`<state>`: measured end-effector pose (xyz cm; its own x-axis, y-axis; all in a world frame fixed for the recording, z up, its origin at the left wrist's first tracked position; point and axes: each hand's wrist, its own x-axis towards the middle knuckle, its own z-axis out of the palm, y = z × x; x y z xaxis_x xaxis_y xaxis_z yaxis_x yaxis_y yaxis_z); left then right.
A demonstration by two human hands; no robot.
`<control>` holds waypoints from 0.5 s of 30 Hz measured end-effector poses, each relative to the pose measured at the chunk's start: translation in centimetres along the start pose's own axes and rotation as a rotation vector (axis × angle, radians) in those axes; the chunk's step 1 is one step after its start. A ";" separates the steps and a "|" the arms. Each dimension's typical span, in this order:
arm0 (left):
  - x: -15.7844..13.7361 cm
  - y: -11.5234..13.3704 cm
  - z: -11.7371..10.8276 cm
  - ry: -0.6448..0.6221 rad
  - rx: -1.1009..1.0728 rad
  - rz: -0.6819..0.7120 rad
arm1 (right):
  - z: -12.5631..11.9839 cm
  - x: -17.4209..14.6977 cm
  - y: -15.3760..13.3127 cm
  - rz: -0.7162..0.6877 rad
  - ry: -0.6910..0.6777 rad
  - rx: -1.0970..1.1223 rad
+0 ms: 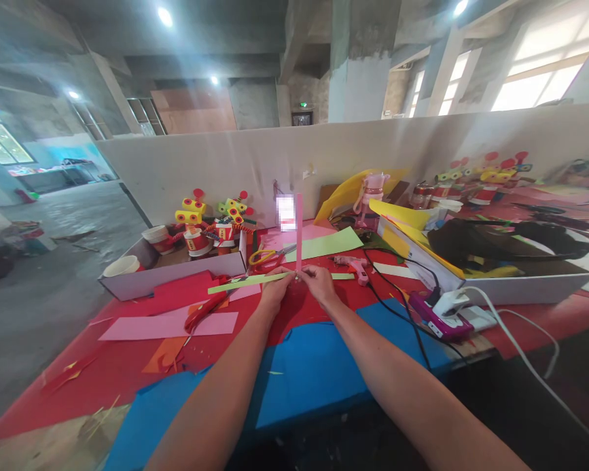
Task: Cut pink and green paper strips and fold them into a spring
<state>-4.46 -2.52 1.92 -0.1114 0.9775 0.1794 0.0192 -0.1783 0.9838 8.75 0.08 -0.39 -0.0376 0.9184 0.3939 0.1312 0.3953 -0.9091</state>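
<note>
My left hand (275,289) is closed in a pinch on a light green paper strip (245,283), which lies crosswise and reaches out on both sides of my hands. A pink paper strip (299,229) stands upright where the fingertips of both hands meet. My right hand (319,284) pinches at the foot of the pink strip, and the green strip comes out beyond it. The exact crossing of the strips is partly hidden by my fingers. Red-handled scissors (206,313) lie left of my left hand. A pink glue gun (356,267) rests right of my right hand.
Yellow-handled scissors (264,257) and green paper (326,245) lie beyond my hands. At left, a box (177,276) holds paper-cup robot figures (194,229). A purple power strip (439,317) with cables and another box (525,290) are at right. Blue sheet (314,360) covers the front.
</note>
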 end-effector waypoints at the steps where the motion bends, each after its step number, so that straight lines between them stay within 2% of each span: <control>1: 0.0 0.0 0.0 -0.002 -0.009 -0.003 | 0.1 0.0 0.0 0.000 -0.005 0.003; 5: 0.0 -0.1 -0.1 -0.012 -0.022 -0.004 | 0.2 0.0 0.1 -0.003 -0.015 0.032; 10: -0.1 -0.1 0.0 -0.004 -0.048 0.044 | 0.2 0.0 0.0 0.078 0.053 0.100; 15: 0.3 -0.4 0.1 0.055 -0.098 -0.065 | -0.1 -0.2 -0.7 0.051 -0.001 0.108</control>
<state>-4.44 -2.17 1.54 -0.1639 0.9801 0.1120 -0.0868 -0.1274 0.9880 8.82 -0.36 0.14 -0.0349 0.9372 0.3470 0.0255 0.3479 -0.9372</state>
